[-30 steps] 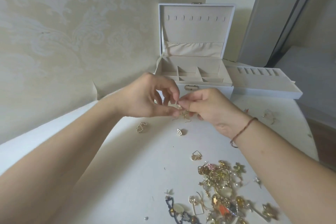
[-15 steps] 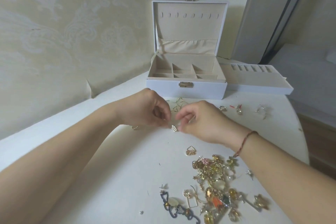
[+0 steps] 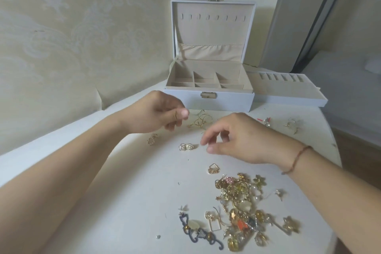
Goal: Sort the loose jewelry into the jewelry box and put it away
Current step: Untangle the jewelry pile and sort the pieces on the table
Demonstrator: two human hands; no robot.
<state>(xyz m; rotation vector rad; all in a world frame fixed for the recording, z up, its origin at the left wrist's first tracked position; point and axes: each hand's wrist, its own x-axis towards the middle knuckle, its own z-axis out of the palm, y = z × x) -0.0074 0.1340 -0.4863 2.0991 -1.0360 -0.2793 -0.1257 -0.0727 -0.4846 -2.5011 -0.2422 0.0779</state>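
Two bare hands hover over a white table (image 3: 127, 202) strewn with jewelry, with patterned cream wallpaper (image 3: 82, 37) behind it. At the far edge of the table stands the white jewelry box (image 3: 209, 102), its lid (image 3: 213, 31) upright and open, a row of small hooks and a gathered pouch on the lid's lining. The box's beige compartments show nothing inside from this angle. Just beside the box on its right lies a separate white tray (image 3: 288, 93) with ring slots along its back.

The left hand (image 3: 156, 115) is raised in front of the box, fingers curled in and thumb pressed against the forefinger; whether anything small is pinched there I cannot tell. The right hand (image 3: 237, 140) is lower, thumb and forefinger held a little apart and loosely curved, holding nothing, with a thin red cord bracelet (image 3: 296, 160) at the wrist.

Nearest the camera sits the big tangled pile of gold jewelry (image 3: 243, 212), with a dark blue beaded piece (image 3: 193, 231) at its left edge. Between the hands and the box lies a loop of thin gold wire hooks (image 3: 200, 121). A pair of pale flower studs (image 3: 186, 147) rests on the table just left of the right hand's fingertips, not touched. A gold filigree earring (image 3: 152, 139) lies below the left hand, a small gold ring piece (image 3: 213, 168) sits between the studs and the pile, and a few silver earrings (image 3: 292, 126) lie near the tray.
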